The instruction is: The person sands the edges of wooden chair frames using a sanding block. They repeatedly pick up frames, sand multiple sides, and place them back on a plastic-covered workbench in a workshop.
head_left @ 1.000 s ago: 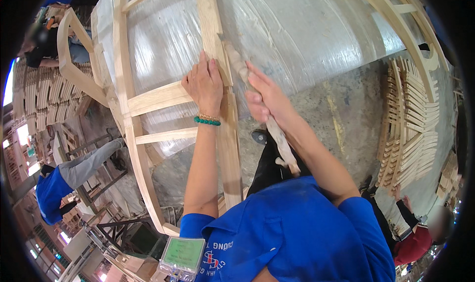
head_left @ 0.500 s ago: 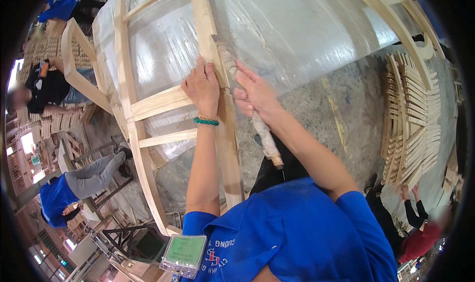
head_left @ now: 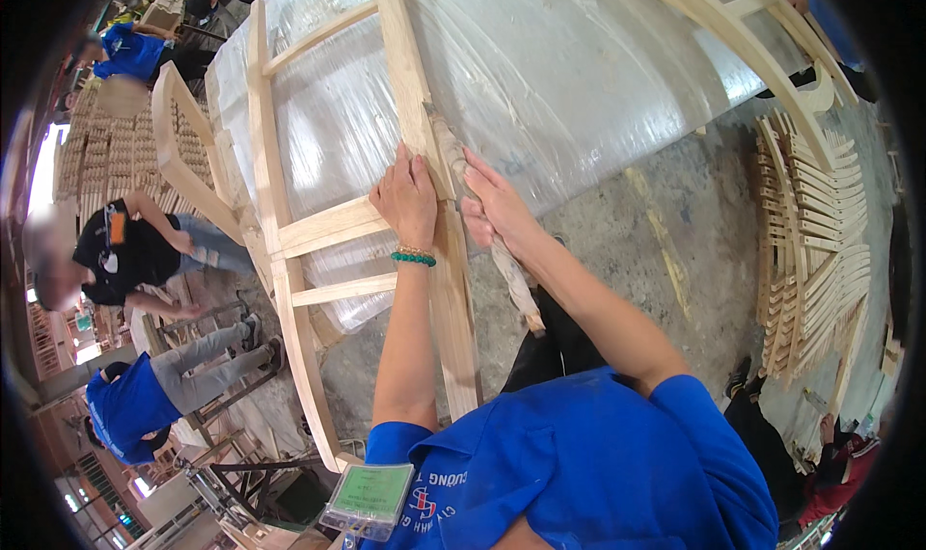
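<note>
Two bare hands: right grip (head_left: 500,206) is clasping one wrapped stick (head_left: 516,285) along the edge of one wooden frame (head_left: 451,304); left hand (head_left: 410,200) is lying on that frame (clenched or loose, cannot tell). Firm bracing and even pressure should be serving best. One plastic-covered desk (head_left: 569,97) is bearing it; beyond, curved slats (head_left: 830,198) are lying stacked.

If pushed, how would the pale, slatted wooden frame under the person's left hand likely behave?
The pale wooden frame would probably stay stiff, since crossbars join its long rails. It might slide fairly easily, lying partly on glossy, translucent plastic sheeting. Pressed down at its near end, it could tip, since that end reaches past the sheeting's edge.
</note>
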Demonstrator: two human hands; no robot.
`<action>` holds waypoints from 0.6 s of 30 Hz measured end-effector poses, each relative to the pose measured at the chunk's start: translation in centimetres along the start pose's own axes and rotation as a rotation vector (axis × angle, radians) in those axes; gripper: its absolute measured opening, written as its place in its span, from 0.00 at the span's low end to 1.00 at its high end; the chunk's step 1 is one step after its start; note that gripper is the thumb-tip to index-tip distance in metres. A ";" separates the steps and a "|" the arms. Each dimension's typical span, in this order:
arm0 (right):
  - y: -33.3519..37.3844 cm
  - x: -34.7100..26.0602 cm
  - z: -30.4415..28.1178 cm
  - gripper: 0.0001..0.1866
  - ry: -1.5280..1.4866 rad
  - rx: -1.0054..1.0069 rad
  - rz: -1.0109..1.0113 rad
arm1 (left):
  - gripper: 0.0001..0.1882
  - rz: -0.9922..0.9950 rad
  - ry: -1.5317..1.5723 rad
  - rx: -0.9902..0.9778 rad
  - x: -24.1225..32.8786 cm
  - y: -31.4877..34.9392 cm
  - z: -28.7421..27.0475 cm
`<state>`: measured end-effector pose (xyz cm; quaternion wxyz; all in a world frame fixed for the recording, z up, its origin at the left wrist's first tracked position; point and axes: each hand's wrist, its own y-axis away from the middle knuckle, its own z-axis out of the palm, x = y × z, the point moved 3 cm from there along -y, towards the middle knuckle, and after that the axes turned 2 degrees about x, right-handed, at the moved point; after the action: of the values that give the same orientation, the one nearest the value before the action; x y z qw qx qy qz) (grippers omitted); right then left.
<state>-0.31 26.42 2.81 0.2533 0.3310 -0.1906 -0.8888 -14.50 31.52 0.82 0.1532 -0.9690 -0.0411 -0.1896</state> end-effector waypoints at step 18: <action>-15.9 -17.8 2.9 0.31 -0.009 -0.077 -0.070 | 0.38 0.196 -0.176 0.027 3.9 -18.4 5.4</action>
<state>4.14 49.83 5.57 0.2335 0.3236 -0.1457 -0.9053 -11.54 50.77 2.67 0.1798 -0.9791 0.0377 -0.0877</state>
